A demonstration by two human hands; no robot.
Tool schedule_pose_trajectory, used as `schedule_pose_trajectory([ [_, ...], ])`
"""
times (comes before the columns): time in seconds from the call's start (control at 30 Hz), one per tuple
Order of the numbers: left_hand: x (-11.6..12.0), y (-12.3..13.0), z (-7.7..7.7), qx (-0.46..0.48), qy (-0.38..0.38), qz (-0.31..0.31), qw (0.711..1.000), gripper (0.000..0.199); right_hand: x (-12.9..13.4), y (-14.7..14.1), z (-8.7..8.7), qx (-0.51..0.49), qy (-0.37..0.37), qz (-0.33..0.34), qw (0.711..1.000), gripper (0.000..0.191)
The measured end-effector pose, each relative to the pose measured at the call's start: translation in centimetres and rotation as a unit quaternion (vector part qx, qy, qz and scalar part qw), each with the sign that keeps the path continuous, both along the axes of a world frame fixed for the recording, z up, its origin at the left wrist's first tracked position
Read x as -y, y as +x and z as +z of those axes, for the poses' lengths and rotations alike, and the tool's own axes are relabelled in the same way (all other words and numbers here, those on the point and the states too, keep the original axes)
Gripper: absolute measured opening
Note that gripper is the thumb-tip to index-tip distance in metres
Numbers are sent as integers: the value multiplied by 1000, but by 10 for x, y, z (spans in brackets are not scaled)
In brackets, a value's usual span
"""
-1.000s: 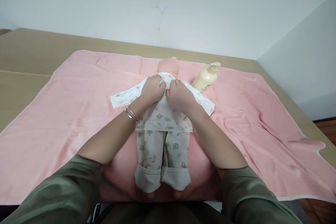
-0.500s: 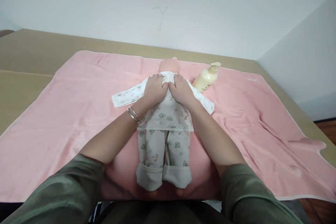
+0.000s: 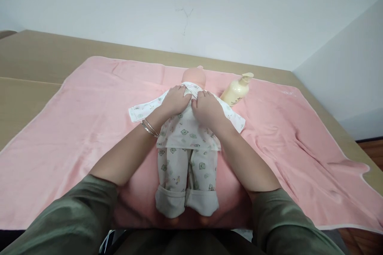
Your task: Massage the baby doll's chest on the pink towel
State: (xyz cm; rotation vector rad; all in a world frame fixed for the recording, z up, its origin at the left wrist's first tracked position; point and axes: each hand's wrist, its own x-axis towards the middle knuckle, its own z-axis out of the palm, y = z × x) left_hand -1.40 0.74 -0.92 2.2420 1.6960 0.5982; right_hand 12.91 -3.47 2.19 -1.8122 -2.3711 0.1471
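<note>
A baby doll lies on a pink blanket, its bare head pointing away from me. It wears a white printed shirt and matching trousers with turned-up cuffs. At the left side of the collar, my left hand is closed on the shirt, thumb toward the middle. My right hand grips the shirt on the other side of the collar, fingers curled. The two thumbs are close together. Between the hands the collar cloth is folded at a slant. My fingertips are partly hidden in the fabric.
A cream pump bottle lies tilted on the blanket, right of the doll's shoulder. The pink blanket has wrinkles on its right side and covers much of the wooden table. A white wall stands behind.
My right hand has drawn slightly back toward me, and its fingers have curled more. The collar has shifted from lying straight to a slanted fold. The doll's body stays in place.
</note>
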Motion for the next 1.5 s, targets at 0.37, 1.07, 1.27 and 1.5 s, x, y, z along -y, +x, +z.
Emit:
schedule_pose_trajectory([
  [0.37, 21, 11, 10, -52, 14, 8, 999, 37, -37, 23, -14, -122, -36, -5, 992, 52],
  [1.07, 18, 10, -1, -67, 62, -2, 996, 41, -20, 5, -9, -64, -24, -13, 998, 60],
  [1.27, 41, 24, 13, -169, 49, -60, 983, 43, -44, 24, -14, -100, -32, -16, 994, 56],
  [1.5, 7, 4, 6, -24, 11, 42, 999, 41, -1, -4, -3, 7, -12, -13, 1000, 62],
])
